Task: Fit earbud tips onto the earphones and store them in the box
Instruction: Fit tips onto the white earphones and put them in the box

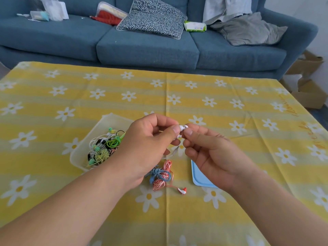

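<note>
Left hand point(150, 139) | right hand point(209, 151) | both pinch small glossy white earphone point(181, 130) | thin cable point(175, 150) hangs below

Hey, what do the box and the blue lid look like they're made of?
Box: probably frosted, translucent plastic; the yellow cloth shows dimly through its walls. Blue lid: likely smooth, opaque plastic, with a moulded raised rim and a rounded corner.

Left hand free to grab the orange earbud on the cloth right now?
Probably not yet. The orange earbud lies uncovered on the cloth, but the left hand pinches the white earbud along with the right hand and would have to let go first.
</note>
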